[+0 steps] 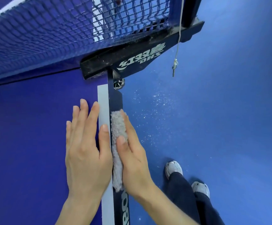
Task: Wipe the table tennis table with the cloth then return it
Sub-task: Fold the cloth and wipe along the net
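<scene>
Desk: So, what is on your feed?
Me: I look down on the black net clamp [132,62] fixed to the side edge of the blue table [26,143]. The net [42,38] runs from the clamp across the table top. Both hands are on the camera's side of the clamp, clear of it.
Desk: Where is the cloth?
Me: The grey, fluffy cloth [118,127] lies lengthwise against the table's dark side edge, nearer me than the clamp and not touching it.
Desk: Who has it?
Me: The right hand [135,163] presses it to that edge, fingers straight along its outer side, thumb laid on top.
Desk: And the other?
Me: The left hand [86,153] lies flat on the table top just beside the cloth, fingers straight and a little spread, pointing toward the clamp. Its thumb rests on the white line [103,101] that runs along the edge up toward the clamp.
Desk: Anything else?
Me: A pale cord [178,46] hangs past the clamp's outer end with a small screw tied at its tip. Out from the clamp, off the table, the blue floor [229,127] carries white specks, and two grey shoes [173,168] stand on it.
</scene>
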